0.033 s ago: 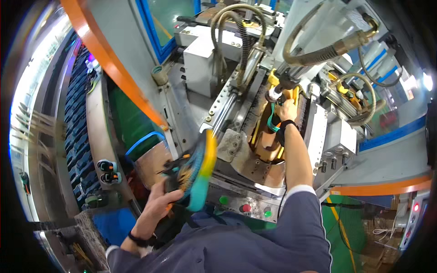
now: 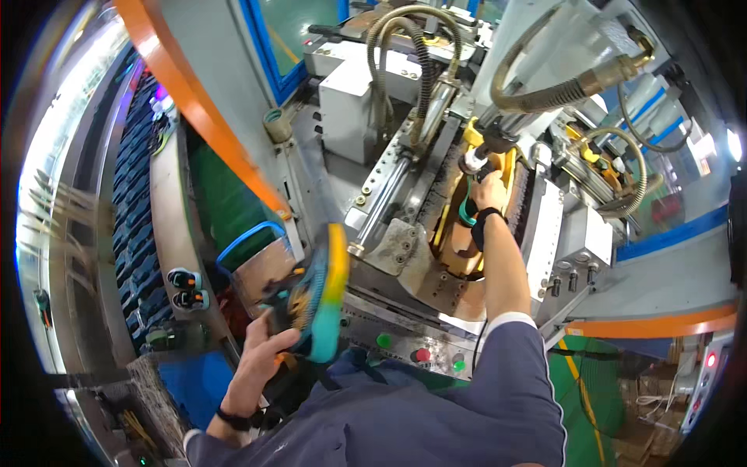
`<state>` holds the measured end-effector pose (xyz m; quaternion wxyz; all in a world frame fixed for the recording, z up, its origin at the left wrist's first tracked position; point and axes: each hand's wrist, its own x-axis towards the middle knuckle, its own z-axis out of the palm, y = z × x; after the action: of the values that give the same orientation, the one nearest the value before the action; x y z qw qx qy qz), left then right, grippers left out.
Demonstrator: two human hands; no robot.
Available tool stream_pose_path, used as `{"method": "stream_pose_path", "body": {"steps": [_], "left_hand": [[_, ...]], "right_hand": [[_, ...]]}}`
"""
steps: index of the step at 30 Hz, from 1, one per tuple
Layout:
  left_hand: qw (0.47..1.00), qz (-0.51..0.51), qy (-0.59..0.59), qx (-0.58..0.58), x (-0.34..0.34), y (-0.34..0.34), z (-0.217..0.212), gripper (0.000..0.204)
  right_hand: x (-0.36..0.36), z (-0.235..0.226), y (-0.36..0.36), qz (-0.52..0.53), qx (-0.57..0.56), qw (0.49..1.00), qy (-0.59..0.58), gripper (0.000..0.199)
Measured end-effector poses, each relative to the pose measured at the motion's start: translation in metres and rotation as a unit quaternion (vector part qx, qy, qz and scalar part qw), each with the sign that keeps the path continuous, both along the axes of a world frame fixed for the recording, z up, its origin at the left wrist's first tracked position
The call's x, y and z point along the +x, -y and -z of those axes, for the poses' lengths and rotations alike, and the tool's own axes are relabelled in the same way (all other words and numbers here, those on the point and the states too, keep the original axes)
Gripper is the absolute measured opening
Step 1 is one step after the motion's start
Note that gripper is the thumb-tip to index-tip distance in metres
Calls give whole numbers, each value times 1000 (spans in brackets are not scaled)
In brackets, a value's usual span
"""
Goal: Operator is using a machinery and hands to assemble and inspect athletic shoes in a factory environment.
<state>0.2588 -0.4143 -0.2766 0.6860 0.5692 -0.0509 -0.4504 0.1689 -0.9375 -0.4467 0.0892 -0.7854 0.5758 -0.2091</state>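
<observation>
My left hand (image 2: 253, 362) grips a sports shoe (image 2: 315, 303) with a yellow and teal sole, its dark laced upper turned toward the left. The shoe is blurred by motion and tilted on end. My right hand (image 2: 490, 193) reaches into the machine, its fingers closed on a dark shoe-like piece with a teal edge (image 2: 467, 208). Most of that piece is hidden by the hand and the machine parts. It sits between yellow guides (image 2: 510, 173), below a round press head (image 2: 498, 140). Black bands circle both wrists.
Brush-lined clamps (image 2: 436, 175) and steel rods (image 2: 385, 198) flank the work spot. Ribbed hoses (image 2: 545, 97) arch overhead. Green and red buttons (image 2: 421, 355) line the machine's front. Two small shoes (image 2: 187, 288) lie on a ledge at left, beside a conveyor (image 2: 132, 210). An orange frame bar (image 2: 194, 101) slants down nearby.
My left hand and the shoe in it have shifted slightly left. My right hand stays inside the machine with almost no movement.
</observation>
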Motion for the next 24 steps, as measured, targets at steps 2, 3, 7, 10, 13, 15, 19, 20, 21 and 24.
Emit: {"method": "stream_pose_path", "body": {"steps": [2,3,7,10,13,15,19,20,21,24], "left_hand": [[989,-115,65,73,-4,-66,32,46],[983,-181,9,32,-15,-80,25,41],[950,-310,4,26,-55,-137,47,37],[928,-372,-23,9,-89,-163,71,29],[924,-377,-59,24,-102,-151,81,17],[928,-366,-68,17,-117,-151,85,20],[918,-394,-45,15,-156,-158,65,28],[923,-382,-37,20,-161,-161,67,29],[926,-376,-26,22,-163,-164,69,29],[929,-366,-26,41,-161,-170,74,30]], "right_hand": [[13,-3,-15,1,-35,999,-29,39],[10,-9,-24,-16,-51,998,-25,38],[10,-53,-102,-68,-104,992,-25,43],[-29,-92,-227,-295,-90,946,99,28],[-68,-45,-319,-458,-52,868,187,11],[-74,23,-356,-477,40,867,140,13],[-67,114,-388,-495,86,862,66,15],[-69,126,-387,-512,60,856,46,16],[-70,133,-384,-504,61,860,49,16],[-70,151,-380,-509,32,859,38,16]]}}
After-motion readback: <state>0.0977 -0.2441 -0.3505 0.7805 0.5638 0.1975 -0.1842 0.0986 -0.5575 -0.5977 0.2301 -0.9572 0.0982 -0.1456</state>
